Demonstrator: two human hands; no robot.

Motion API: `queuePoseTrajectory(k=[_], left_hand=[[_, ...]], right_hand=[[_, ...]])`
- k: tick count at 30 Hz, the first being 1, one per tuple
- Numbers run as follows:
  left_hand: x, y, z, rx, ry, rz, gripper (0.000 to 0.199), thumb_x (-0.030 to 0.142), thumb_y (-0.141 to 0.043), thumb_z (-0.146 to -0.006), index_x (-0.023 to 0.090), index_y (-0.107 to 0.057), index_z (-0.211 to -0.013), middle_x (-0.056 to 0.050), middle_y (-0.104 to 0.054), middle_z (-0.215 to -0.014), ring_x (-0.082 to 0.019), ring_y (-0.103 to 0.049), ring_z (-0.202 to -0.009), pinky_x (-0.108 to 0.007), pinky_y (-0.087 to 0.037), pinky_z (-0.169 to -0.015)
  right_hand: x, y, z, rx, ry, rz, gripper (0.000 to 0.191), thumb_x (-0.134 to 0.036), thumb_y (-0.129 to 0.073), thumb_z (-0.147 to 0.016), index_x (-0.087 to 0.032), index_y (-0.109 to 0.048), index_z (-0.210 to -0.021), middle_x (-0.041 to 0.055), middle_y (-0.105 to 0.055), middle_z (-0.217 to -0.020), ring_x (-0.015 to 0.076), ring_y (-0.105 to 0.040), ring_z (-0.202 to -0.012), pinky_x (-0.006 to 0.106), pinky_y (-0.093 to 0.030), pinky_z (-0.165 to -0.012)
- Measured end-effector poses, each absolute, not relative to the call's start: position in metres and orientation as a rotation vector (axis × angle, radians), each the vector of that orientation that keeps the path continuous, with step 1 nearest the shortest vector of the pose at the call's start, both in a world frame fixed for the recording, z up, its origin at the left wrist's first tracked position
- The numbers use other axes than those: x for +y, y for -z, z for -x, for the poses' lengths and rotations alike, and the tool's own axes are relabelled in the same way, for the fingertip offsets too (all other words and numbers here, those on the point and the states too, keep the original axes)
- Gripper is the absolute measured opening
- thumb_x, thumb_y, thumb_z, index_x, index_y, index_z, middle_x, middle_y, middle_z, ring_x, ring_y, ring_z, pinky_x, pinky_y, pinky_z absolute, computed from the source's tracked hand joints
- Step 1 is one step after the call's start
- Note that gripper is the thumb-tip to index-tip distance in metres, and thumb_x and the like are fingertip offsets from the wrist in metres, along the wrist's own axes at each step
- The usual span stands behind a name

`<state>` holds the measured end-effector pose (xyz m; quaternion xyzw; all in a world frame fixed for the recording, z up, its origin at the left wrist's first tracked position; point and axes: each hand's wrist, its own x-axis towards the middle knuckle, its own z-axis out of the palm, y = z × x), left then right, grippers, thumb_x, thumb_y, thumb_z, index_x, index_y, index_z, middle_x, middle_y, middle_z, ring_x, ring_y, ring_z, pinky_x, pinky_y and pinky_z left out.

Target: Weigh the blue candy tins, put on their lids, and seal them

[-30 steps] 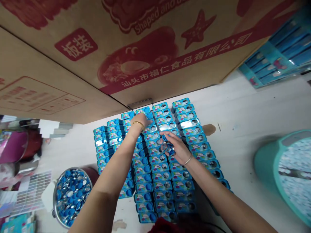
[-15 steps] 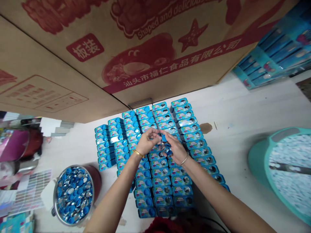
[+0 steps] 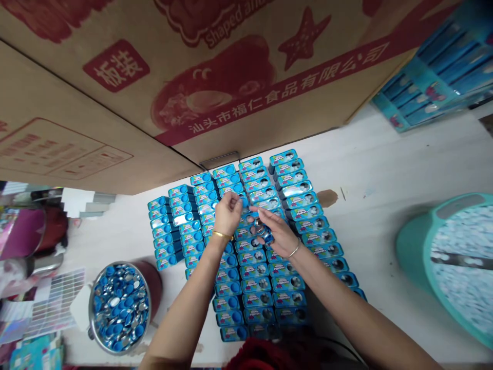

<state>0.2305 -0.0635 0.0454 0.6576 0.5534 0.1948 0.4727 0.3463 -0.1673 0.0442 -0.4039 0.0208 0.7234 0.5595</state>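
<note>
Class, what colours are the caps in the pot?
Blue and silver caps, seen in the head view.

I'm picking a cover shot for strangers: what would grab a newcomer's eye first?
Probably the red-printed cardboard across the top. Next come the rows of blue rectangular containers at center, with the left hand over them and the right hand holding blue-and-silver caps. A pot of similar caps stands lower left, opposite a turquoise tub at right.
</note>
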Motion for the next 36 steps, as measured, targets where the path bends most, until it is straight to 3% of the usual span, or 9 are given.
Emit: queuePoseTrajectory(k=[6, 11, 15, 20, 26, 29, 32, 36], left_hand=[[-0.033, -0.042, -0.243, 1.572, 0.044, -2.091, 0.003, 0.018, -0.054, -0.077, 0.020, -0.056, -0.076, -0.002, -0.062, -0.071, -0.016, -0.058, -0.071, -0.026, -0.042, -0.065], [-0.011, -0.051, -0.260, 1.589, 0.624, -2.141, 0.017, 0.036, -0.062, -0.077, 0.019, -0.064, -0.081, -0.010, -0.070, -0.091, -0.025, -0.064, -0.091, -0.030, -0.045, -0.073], [-0.002, -0.052, -0.262, 1.603, 0.814, -2.118, 0.033, 0.050, -0.062, -0.077, 0.018, -0.068, -0.084, -0.013, -0.070, -0.101, -0.028, -0.064, -0.099, -0.031, -0.047, -0.077], [-0.015, -0.054, -0.252, 1.660, 0.621, -2.186, 0.033, 0.048, -0.062, -0.079, 0.015, -0.067, -0.086, -0.016, -0.069, -0.096, -0.030, -0.064, -0.095, -0.036, -0.048, -0.076], [-0.067, -0.064, -0.228, 1.015, -0.042, -1.790, 0.026, 0.038, -0.063, -0.078, 0.017, -0.063, -0.093, -0.003, -0.065, -0.084, -0.013, -0.059, -0.073, -0.024, -0.047, -0.069], [-0.081, -0.063, -0.222, 0.982, -0.101, -1.621, 0.019, 0.034, -0.063, -0.076, 0.016, -0.060, -0.081, 0.000, -0.060, -0.072, -0.012, -0.056, -0.065, -0.023, -0.046, -0.065], [-0.075, -0.056, -0.222, 1.288, -0.104, -1.738, 0.007, 0.024, -0.057, -0.077, 0.017, -0.056, -0.077, 0.001, -0.058, -0.068, -0.013, -0.055, -0.066, -0.024, -0.043, -0.065], [-0.056, -0.052, -0.234, 1.558, 0.201, -1.981, 0.005, 0.024, -0.060, -0.076, 0.020, -0.058, -0.075, -0.002, -0.063, -0.073, -0.017, -0.059, -0.074, -0.027, -0.042, -0.067]], right_hand=[[-0.172, -0.042, -0.351, 0.045, -1.648, 1.028, 0.043, -0.043, -0.077, -0.067, -0.020, -0.059, -0.099, -0.0007, -0.062, -0.077, 0.0109, -0.056, -0.055, 0.018, -0.035, -0.033], [-0.176, -0.042, -0.352, 0.018, -1.651, 1.004, 0.043, -0.044, -0.075, -0.070, -0.020, -0.062, -0.103, -0.0008, -0.060, -0.074, 0.0107, -0.055, -0.055, 0.018, -0.034, -0.034], [-0.174, -0.042, -0.350, 0.014, -1.664, 0.985, 0.042, -0.044, -0.074, -0.071, -0.020, -0.061, -0.102, -0.0008, -0.061, -0.075, 0.0104, -0.055, -0.055, 0.017, -0.034, -0.034], [-0.173, -0.044, -0.346, 0.028, -1.662, 1.000, 0.045, -0.046, -0.076, -0.068, -0.022, -0.053, -0.098, -0.0029, -0.061, -0.072, 0.0105, -0.056, -0.052, 0.016, -0.033, -0.031], [-0.181, -0.045, -0.343, 0.029, -1.671, 0.981, 0.040, -0.046, -0.076, -0.068, -0.021, -0.051, -0.087, -0.0050, -0.058, -0.065, 0.0098, -0.055, -0.049, 0.016, -0.032, -0.031], [-0.185, -0.044, -0.339, 0.091, -1.679, 0.962, 0.033, -0.041, -0.075, -0.069, -0.019, -0.056, -0.083, -0.0034, -0.059, -0.066, 0.0096, -0.056, -0.051, 0.016, -0.032, -0.033], [-0.189, -0.042, -0.337, 0.260, -1.694, 0.914, 0.023, -0.029, -0.075, -0.066, -0.017, -0.060, -0.079, 0.0007, -0.064, -0.076, 0.0089, -0.058, -0.058, 0.015, -0.033, -0.038], [-0.198, -0.039, -0.340, 0.372, -1.743, 0.847, 0.019, -0.024, -0.069, -0.068, -0.017, -0.066, -0.085, 0.0045, -0.067, -0.082, 0.0093, -0.056, -0.060, 0.016, -0.030, -0.038]])
